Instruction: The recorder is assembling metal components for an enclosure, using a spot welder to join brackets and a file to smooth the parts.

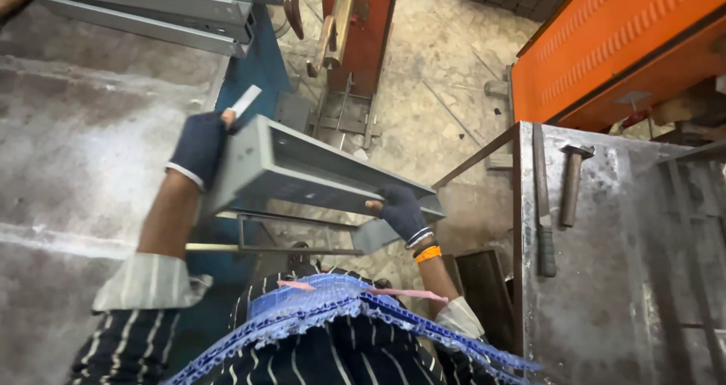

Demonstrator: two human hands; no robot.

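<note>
Grasping grey steel channel ends, left hand, right hand, workbench edge near

Hammer: lying on grey metal table, right.
File: beside hammer, dark handle.
Stacked grey channels: top left.
Orange machine: top right.
Floor: stained concrete.
</note>
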